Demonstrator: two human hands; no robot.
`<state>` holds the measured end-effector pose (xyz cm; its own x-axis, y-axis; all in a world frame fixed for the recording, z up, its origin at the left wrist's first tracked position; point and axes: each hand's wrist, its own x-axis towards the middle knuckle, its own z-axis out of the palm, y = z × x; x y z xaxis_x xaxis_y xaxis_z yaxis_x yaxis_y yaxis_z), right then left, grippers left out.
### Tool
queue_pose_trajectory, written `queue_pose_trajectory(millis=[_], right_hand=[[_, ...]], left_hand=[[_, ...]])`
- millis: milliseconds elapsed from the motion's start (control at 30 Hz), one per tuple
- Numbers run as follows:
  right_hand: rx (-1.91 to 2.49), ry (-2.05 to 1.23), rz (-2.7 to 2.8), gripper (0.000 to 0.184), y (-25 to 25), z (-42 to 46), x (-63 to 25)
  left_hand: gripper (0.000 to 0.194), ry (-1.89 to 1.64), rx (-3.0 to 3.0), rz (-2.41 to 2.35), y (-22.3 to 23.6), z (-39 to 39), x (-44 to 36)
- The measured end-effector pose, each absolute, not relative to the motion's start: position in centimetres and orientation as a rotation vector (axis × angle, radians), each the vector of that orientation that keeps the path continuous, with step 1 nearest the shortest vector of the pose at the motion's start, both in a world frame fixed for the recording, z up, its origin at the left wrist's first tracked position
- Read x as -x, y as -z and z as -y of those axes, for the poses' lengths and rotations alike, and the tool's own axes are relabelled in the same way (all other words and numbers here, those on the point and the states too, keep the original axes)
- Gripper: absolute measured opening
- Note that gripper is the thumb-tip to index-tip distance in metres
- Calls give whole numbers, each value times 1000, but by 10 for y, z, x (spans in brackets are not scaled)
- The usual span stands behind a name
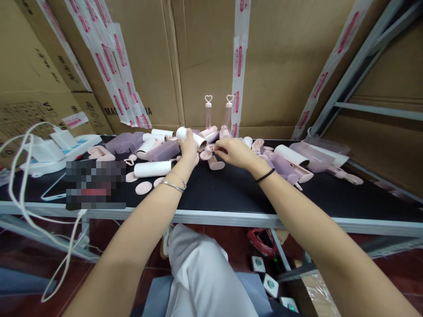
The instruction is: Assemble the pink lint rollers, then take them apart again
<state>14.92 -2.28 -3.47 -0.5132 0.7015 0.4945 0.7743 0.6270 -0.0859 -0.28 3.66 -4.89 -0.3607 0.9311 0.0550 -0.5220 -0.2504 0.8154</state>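
My left hand (189, 149) is closed around a white cardboard tube (199, 141), whose open end points to the right. Curled inward, my right hand (234, 152) has its fingertips among small pink plastic parts (215, 163); what they pinch, if anything, is hidden. Behind the hands stand two clear pink bubble-wand-like tubes (208, 115) topped with heart-shaped loops. More white tubes (153, 169) and translucent purple sleeves (163, 151) lie to the left of my left hand. On the right, another white tube (291, 156) rests among pink and purple pieces.
A white power strip (66, 152) with cables and a blurred-out dark object (95, 185) are at the left. Large cardboard boxes (205, 57) rise behind the black tabletop (228, 193). Metal shelf bars (346, 75) stand at the right. Pink discs (143, 188) lie near the front.
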Motion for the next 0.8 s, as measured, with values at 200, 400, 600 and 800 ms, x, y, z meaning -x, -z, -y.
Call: queue_pose_trajectory(millis=[200,400,600,800], right_hand=[[1391,236,2305,20,28,28,-149],[1628,204,2258,29,30,23,-156],[1598,132,2223,31,33,19,-158],[1458,107,1997,21,34,13,-156]], left_hand=[[11,-1670,-860,-773,35,-22,-1],[23,-1152,-1938,-1445,45,-22,14],[23,-384,-2477,-1688,54,-18,25],[6,-496,-2506,-1587,53,-17,27]])
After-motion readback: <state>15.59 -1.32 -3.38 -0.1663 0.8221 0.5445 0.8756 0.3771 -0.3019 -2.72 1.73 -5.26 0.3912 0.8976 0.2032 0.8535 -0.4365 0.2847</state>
